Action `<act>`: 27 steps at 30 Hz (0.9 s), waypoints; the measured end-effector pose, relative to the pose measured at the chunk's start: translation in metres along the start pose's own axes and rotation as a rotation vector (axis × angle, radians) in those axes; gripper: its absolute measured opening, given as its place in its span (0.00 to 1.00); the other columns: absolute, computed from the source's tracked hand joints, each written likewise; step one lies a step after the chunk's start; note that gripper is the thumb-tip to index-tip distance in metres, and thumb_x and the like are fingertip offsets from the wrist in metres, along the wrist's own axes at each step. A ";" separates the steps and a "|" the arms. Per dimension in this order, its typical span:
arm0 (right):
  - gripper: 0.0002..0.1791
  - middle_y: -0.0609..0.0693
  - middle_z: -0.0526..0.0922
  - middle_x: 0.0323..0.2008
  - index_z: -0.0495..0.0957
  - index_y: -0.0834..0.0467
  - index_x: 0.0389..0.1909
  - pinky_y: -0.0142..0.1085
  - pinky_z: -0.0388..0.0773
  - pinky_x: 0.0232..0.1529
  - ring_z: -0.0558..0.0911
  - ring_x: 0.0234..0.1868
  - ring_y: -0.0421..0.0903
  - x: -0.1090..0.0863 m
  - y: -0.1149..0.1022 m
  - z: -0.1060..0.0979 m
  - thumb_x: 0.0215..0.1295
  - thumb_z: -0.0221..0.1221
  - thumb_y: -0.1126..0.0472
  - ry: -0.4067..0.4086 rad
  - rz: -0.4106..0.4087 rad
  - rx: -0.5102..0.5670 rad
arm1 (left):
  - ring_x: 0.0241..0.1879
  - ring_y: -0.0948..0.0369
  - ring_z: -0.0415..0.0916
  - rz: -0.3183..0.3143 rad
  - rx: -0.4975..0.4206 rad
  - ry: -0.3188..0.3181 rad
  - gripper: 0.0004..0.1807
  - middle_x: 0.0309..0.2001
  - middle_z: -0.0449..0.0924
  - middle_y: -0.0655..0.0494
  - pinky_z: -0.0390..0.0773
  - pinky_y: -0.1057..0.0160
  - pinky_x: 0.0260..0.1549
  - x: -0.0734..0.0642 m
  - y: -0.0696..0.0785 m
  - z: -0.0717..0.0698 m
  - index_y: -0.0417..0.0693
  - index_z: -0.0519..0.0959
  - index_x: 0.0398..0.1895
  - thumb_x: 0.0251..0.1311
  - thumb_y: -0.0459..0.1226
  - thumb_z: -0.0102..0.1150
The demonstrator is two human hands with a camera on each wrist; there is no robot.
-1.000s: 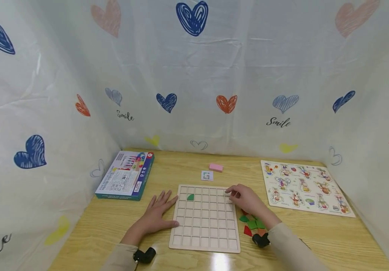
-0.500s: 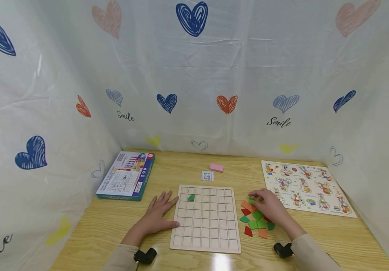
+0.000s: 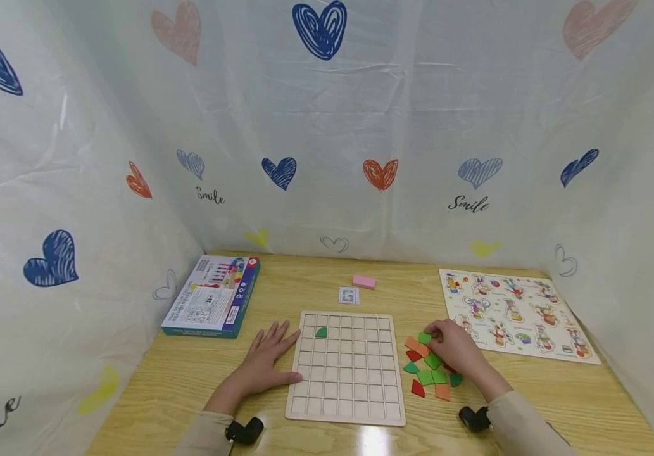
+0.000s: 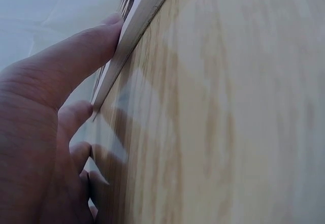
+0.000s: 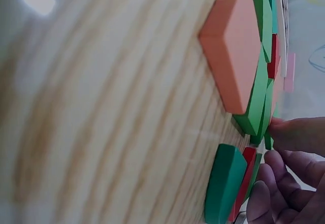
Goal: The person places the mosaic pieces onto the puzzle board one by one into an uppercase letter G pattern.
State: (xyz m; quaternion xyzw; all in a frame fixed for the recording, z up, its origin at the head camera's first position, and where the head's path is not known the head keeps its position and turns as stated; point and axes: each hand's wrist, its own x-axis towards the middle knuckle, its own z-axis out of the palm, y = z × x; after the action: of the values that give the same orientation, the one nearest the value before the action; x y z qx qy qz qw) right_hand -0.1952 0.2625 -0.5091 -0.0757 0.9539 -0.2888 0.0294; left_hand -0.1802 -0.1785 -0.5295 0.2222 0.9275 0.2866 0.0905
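My left hand (image 3: 264,364) lies spread at the left edge of a wooden grid board (image 3: 346,411). Its thumb touches the board's rim (image 4: 139,23) in the left wrist view. One dark green quarter-round tile (image 3: 321,332) sits in a cell of the second row. Bent over the far right of the loose tiles is my right hand (image 3: 456,347), its thumb and fingertips close to a light green square tile (image 3: 425,337). A green edge shows between thumb and forefinger in the right wrist view; whether it is pinched is unclear. An orange tile (image 5: 236,51) stands nearest that camera.
Several green, red and orange tiles lie right of the board, including a red tile (image 3: 418,388). Behind the board are a small pattern card (image 3: 349,296) and a pink block (image 3: 364,282). A box (image 3: 211,296) stands at left, a picture board (image 3: 517,316) at right.
My right hand has gone from the board's upper right corner to the loose tiles, then shifted slightly right, uncovering more of the light green tile. The left hand has stayed put.
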 end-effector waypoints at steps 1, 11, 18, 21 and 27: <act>0.09 0.51 0.80 0.37 0.83 0.62 0.43 0.45 0.83 0.40 0.81 0.37 0.47 0.000 0.000 0.000 0.62 0.67 0.68 0.002 0.003 0.006 | 0.80 0.41 0.35 -0.003 0.006 -0.003 0.51 0.81 0.45 0.43 0.31 0.38 0.75 0.000 0.000 0.000 0.54 0.59 0.80 0.57 0.62 0.67; 0.08 0.47 0.81 0.33 0.79 0.56 0.43 0.40 0.77 0.35 0.79 0.33 0.43 -0.001 0.001 -0.001 0.65 0.66 0.67 0.028 -0.001 0.048 | 0.81 0.44 0.34 -0.015 0.008 -0.021 0.51 0.82 0.43 0.45 0.30 0.40 0.76 0.001 -0.002 0.000 0.55 0.58 0.81 0.57 0.62 0.66; 0.08 0.46 0.84 0.34 0.83 0.55 0.46 0.41 0.81 0.38 0.83 0.36 0.43 0.000 -0.005 -0.005 0.68 0.64 0.66 0.076 -0.045 0.078 | 0.81 0.44 0.33 -0.017 0.007 -0.024 0.51 0.82 0.43 0.46 0.29 0.40 0.75 0.001 -0.004 0.001 0.56 0.58 0.81 0.58 0.63 0.66; 0.08 0.44 0.84 0.34 0.83 0.55 0.47 0.38 0.81 0.36 0.82 0.35 0.42 0.001 -0.010 -0.004 0.69 0.64 0.64 0.076 -0.066 0.107 | 0.81 0.44 0.33 -0.015 0.006 -0.023 0.51 0.82 0.43 0.46 0.29 0.39 0.75 0.001 -0.005 0.001 0.56 0.58 0.81 0.58 0.63 0.66; 0.08 0.41 0.82 0.33 0.84 0.53 0.47 0.33 0.79 0.34 0.81 0.34 0.38 0.006 -0.020 0.004 0.69 0.65 0.62 0.066 -0.126 0.161 | 0.81 0.45 0.33 -0.016 0.007 -0.023 0.51 0.82 0.43 0.47 0.29 0.40 0.76 0.001 -0.005 0.002 0.57 0.58 0.81 0.57 0.63 0.66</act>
State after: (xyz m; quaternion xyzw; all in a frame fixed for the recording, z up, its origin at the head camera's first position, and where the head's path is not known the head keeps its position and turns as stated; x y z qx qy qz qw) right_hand -0.1986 0.2433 -0.5012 -0.1234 0.9214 -0.3682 -0.0144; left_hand -0.1829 -0.1808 -0.5340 0.2184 0.9292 0.2800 0.1029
